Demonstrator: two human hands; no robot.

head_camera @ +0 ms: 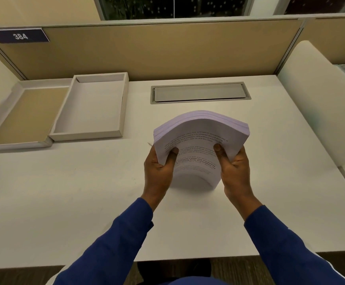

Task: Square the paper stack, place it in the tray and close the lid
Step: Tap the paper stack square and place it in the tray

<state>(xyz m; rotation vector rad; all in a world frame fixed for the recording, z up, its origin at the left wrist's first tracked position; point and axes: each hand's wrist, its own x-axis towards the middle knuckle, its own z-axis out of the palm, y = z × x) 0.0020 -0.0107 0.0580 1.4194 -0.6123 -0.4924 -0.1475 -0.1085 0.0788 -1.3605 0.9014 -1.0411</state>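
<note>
Paper stack (201, 140) upright on desk (64, 192), lower edge down for tapping square. Left hand (159, 163) and right hand (232, 163) clamped on its 2 side edges, thumbs in front. Tray (91, 108) empty, lid (23, 114) lying open beside it, ready for loading.

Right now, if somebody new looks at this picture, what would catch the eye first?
First, the thick paper stack at the centre of the desk, standing on edge and bowed, gripped at its sides by the left hand and right hand. Next, the open tray at the back left, with its lid lying beside it on the left.
</note>
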